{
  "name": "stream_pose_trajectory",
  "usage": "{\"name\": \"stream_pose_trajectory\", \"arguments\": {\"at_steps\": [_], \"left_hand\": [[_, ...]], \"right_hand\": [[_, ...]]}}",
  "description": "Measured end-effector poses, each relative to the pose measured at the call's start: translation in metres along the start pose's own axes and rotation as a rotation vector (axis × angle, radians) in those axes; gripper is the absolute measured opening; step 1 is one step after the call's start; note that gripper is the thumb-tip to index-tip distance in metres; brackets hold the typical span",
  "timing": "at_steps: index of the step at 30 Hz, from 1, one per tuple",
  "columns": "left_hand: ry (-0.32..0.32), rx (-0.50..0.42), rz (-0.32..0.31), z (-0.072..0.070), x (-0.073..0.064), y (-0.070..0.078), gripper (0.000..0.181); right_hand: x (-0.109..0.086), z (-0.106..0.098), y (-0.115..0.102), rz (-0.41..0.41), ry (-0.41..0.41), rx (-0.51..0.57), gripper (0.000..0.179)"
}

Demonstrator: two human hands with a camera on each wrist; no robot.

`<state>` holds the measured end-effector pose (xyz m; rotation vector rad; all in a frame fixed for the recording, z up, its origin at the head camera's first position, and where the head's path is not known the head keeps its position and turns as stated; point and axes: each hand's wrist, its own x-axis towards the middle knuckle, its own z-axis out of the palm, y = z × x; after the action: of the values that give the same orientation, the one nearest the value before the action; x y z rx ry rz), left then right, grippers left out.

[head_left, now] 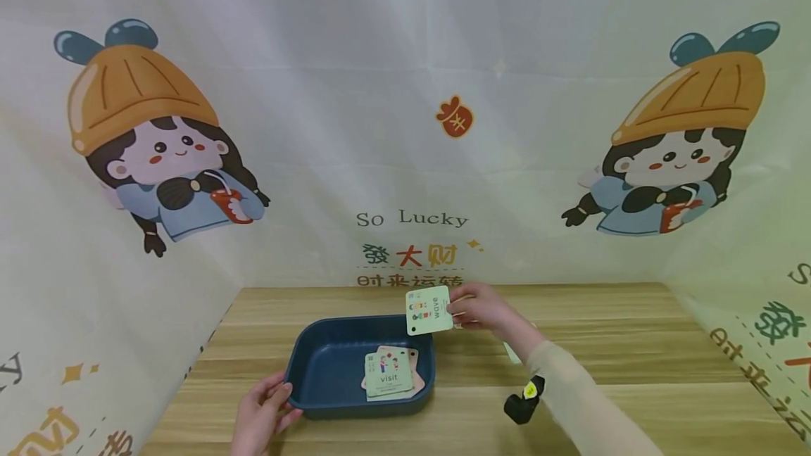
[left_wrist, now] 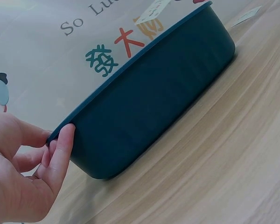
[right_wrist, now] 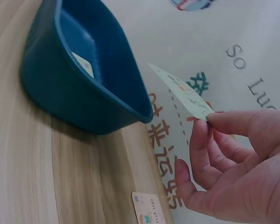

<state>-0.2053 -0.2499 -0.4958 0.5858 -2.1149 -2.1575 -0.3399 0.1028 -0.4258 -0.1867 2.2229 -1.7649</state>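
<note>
A pale green flash card [head_left: 429,310] marked "wave" is pinched between the thumb and fingers of my right hand [head_left: 479,308], raised over the far right corner of a dark blue bin [head_left: 355,410]. In the right wrist view the card [right_wrist: 182,91] slants away from the fingertips, above the rim. My left hand [head_left: 262,410] grips the bin at its near left corner; the left wrist view has the thumb and fingers on the rim. Inside the bin, toward its right end, lies a small pile of green and pink cards, with a "visit" card [head_left: 389,374] on top.
On the wooden table [head_left: 633,343] a pale card [head_left: 512,350] lies right of the bin, partly hidden by the right forearm. A pinkish card [right_wrist: 148,208] shows near the table's back edge in the right wrist view. A printed cloth [head_left: 538,245] hangs behind and at both sides.
</note>
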Motion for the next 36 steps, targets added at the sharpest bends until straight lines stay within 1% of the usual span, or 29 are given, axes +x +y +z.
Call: {"name": "stream_pose_trajectory", "arguments": {"at_steps": [6,10,16,20,23,27,36], "left_hand": [[-0.001,0.002,0.001,0.000,0.000,0.000,0.043],[0.001,-0.002,0.014,0.000,0.000,-0.001,0.044],[0.011,-0.017,0.038,0.000,0.002,-0.006,0.044],[0.017,-0.020,0.017,0.000,0.004,-0.008,0.045],[0.005,-0.019,0.021,0.000,0.003,-0.006,0.045],[-0.017,-0.010,0.040,0.000,-0.003,-0.001,0.045],[-0.007,-0.017,0.021,0.000,-0.002,0.000,0.044]], "right_hand": [[-0.002,0.009,-0.008,-0.010,-0.081,-0.044,0.020],[-0.003,0.014,-0.013,-0.020,-0.122,-0.078,0.020],[-0.004,0.024,-0.013,-0.014,-0.153,-0.133,0.018],[-0.006,0.031,-0.014,-0.008,-0.182,-0.151,0.018],[-0.009,0.036,-0.014,0.004,-0.214,-0.153,0.017],[-0.012,0.040,-0.015,0.017,-0.241,-0.170,0.017],[-0.016,0.046,-0.021,0.010,-0.265,-0.170,0.019]]}}
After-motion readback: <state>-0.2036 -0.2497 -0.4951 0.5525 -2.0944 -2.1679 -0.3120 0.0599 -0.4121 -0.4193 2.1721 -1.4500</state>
